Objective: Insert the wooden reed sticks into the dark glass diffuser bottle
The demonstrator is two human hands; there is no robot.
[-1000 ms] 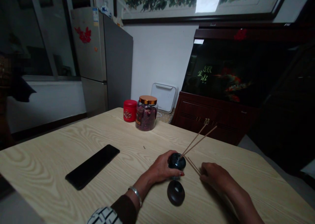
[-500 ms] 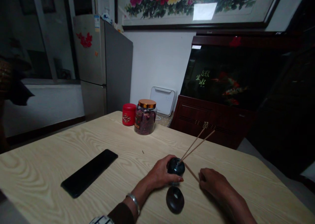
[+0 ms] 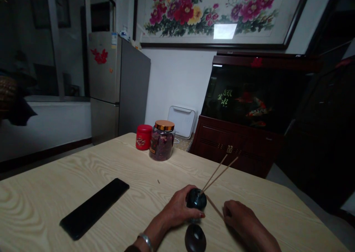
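Observation:
My left hand (image 3: 180, 205) is wrapped around a small dark glass diffuser bottle (image 3: 196, 200) that stands on the table. Two thin reed sticks (image 3: 220, 173) rise from its neck, leaning to the right. My right hand (image 3: 240, 217) is closed at the bottle's right, with its fingers on the near end of a third reed stick (image 3: 215, 206). That stick slants from beside the bottle toward my fingertips. Just in front of the bottle lies a dark rounded lid (image 3: 195, 238), cut off by the lower edge of the view.
A black phone (image 3: 94, 207) lies on the wood-grain table (image 3: 133, 215) at left. Toward the back stand a red canister (image 3: 143, 137) and a jar of dried petals (image 3: 162, 143). A tiny brown scrap (image 3: 158, 181) rests mid-table. A fish tank (image 3: 249, 96) stands beyond.
The camera has tilted up slightly, so everything sits lower in view. Both hands, the bottle and the sticks keep nearly the same places relative to one another.

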